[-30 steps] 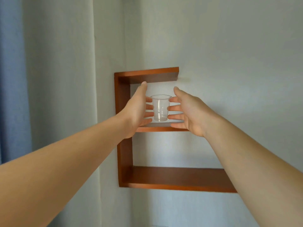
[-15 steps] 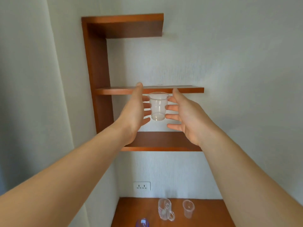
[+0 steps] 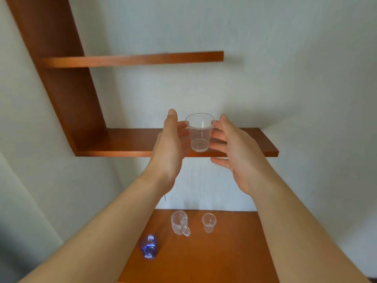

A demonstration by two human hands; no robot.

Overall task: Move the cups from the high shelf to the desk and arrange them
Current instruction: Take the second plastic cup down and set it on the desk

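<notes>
We hold a clear cup (image 3: 200, 132) between our two hands.
Our left hand (image 3: 167, 149) and right hand (image 3: 238, 158) press its sides with fingers spread; it stands upright, transparent, ribbed, empty, in front of the wooden shelf (image 3: 126, 142).

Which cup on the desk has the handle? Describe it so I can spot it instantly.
Look at the brown desk below the wall shelves. Near its back edge stand two clear cups; the handled mug is the left one, wider than the plain cup, with a loop handle that faces forward.
</notes>
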